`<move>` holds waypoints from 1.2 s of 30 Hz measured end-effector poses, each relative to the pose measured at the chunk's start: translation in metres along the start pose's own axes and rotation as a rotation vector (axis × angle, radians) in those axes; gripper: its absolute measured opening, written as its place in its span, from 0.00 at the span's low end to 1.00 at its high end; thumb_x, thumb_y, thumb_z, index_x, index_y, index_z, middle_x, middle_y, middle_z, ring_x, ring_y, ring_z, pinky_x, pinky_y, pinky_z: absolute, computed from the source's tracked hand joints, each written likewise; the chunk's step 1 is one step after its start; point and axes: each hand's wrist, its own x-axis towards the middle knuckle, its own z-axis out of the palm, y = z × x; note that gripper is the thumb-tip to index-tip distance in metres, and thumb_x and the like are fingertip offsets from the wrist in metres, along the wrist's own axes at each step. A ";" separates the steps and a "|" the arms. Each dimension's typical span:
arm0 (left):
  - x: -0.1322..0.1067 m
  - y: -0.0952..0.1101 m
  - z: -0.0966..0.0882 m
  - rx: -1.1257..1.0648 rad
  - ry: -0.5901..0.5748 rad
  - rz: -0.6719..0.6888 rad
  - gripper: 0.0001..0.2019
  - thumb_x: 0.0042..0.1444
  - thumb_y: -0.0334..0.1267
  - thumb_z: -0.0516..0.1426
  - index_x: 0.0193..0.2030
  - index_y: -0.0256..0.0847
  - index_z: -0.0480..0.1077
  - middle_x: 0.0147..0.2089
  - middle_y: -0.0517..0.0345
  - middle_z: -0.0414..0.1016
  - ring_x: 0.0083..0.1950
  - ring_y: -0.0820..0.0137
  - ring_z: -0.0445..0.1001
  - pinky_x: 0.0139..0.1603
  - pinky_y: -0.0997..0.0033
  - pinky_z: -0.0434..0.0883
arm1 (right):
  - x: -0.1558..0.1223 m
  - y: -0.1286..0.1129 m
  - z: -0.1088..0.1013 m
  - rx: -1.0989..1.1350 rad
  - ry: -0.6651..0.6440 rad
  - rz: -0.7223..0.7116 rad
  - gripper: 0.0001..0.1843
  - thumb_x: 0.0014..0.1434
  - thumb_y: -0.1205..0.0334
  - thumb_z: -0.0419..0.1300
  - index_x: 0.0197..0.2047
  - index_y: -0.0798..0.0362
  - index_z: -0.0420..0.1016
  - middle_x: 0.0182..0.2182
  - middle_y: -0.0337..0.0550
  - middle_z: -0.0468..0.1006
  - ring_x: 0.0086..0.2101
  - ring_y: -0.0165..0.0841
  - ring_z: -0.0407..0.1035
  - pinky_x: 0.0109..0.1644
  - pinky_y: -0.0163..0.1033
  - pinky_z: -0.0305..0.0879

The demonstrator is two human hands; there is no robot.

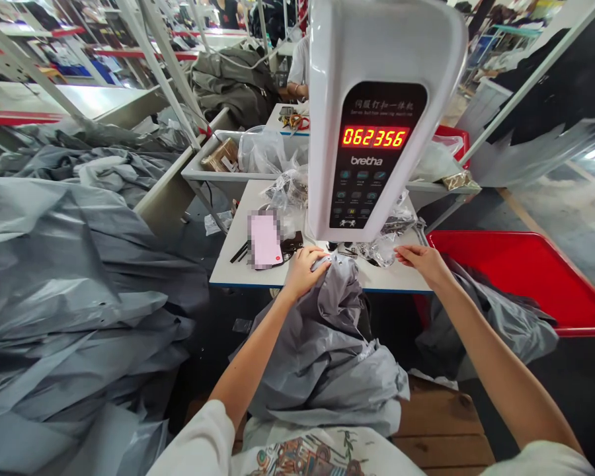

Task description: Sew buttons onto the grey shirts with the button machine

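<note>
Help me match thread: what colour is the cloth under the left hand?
The cloth is grey, seen best in the head view.

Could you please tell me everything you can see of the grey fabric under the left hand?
The grey fabric looks thin, smooth and slightly shiny. It lies crumpled in loose folds, its upper end bunched at the near edge of the white table, below the machine head, the rest draping down toward the person's lap. The left hand touches that upper end. Its full shape is hidden by folds.
</note>
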 end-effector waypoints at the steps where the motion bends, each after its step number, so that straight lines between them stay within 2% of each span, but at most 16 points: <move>1: 0.000 0.000 0.000 0.000 -0.001 0.001 0.10 0.61 0.43 0.57 0.47 0.45 0.72 0.52 0.56 0.71 0.54 0.66 0.67 0.58 0.63 0.63 | 0.000 0.001 0.000 -0.046 0.005 -0.026 0.23 0.45 0.44 0.67 0.35 0.56 0.82 0.29 0.45 0.80 0.29 0.31 0.72 0.37 0.38 0.72; 4: 0.000 0.000 0.000 -0.002 -0.003 0.006 0.10 0.61 0.42 0.56 0.47 0.45 0.72 0.52 0.56 0.71 0.55 0.65 0.66 0.59 0.63 0.63 | -0.001 0.001 0.003 -0.284 0.010 -0.178 0.17 0.50 0.50 0.63 0.35 0.54 0.82 0.31 0.44 0.81 0.32 0.35 0.73 0.39 0.39 0.69; 7: 0.000 0.000 0.000 -0.008 -0.003 0.008 0.10 0.61 0.42 0.57 0.47 0.45 0.72 0.52 0.56 0.71 0.55 0.65 0.66 0.59 0.63 0.63 | 0.001 -0.005 0.014 -0.526 0.005 -0.324 0.10 0.51 0.57 0.62 0.31 0.54 0.82 0.31 0.44 0.81 0.33 0.36 0.73 0.39 0.38 0.66; 10: 0.000 0.000 0.000 -0.007 -0.002 0.005 0.10 0.61 0.42 0.57 0.47 0.45 0.72 0.52 0.56 0.71 0.54 0.66 0.66 0.58 0.63 0.63 | 0.006 -0.011 0.024 -0.692 -0.005 -0.392 0.08 0.50 0.62 0.61 0.28 0.55 0.81 0.27 0.43 0.79 0.29 0.34 0.71 0.36 0.37 0.64; 14: 0.000 0.001 -0.001 -0.002 -0.009 0.004 0.11 0.61 0.44 0.56 0.48 0.45 0.72 0.52 0.56 0.71 0.54 0.66 0.67 0.58 0.63 0.64 | 0.014 -0.012 0.030 -0.849 -0.036 -0.448 0.10 0.52 0.64 0.59 0.31 0.55 0.82 0.26 0.44 0.77 0.28 0.33 0.69 0.35 0.36 0.61; 20: 0.001 0.002 -0.002 -0.007 -0.005 -0.002 0.11 0.61 0.44 0.56 0.48 0.45 0.73 0.51 0.55 0.71 0.54 0.65 0.67 0.59 0.62 0.64 | 0.017 -0.010 0.030 -0.890 -0.097 -0.422 0.12 0.53 0.64 0.58 0.36 0.52 0.84 0.28 0.44 0.76 0.28 0.34 0.68 0.33 0.36 0.59; 30: 0.001 0.001 -0.001 -0.005 -0.002 -0.002 0.10 0.60 0.43 0.57 0.47 0.45 0.73 0.51 0.55 0.72 0.54 0.66 0.67 0.59 0.63 0.64 | 0.010 -0.013 0.037 -0.952 -0.081 -0.388 0.13 0.56 0.62 0.57 0.38 0.51 0.83 0.35 0.45 0.79 0.33 0.35 0.70 0.36 0.36 0.60; 36: 0.001 0.000 -0.001 -0.012 0.000 0.005 0.10 0.61 0.43 0.57 0.47 0.45 0.72 0.51 0.55 0.71 0.54 0.66 0.67 0.58 0.63 0.64 | 0.009 -0.014 0.039 -0.979 -0.087 -0.363 0.12 0.55 0.61 0.56 0.37 0.50 0.81 0.34 0.44 0.78 0.34 0.36 0.70 0.34 0.36 0.57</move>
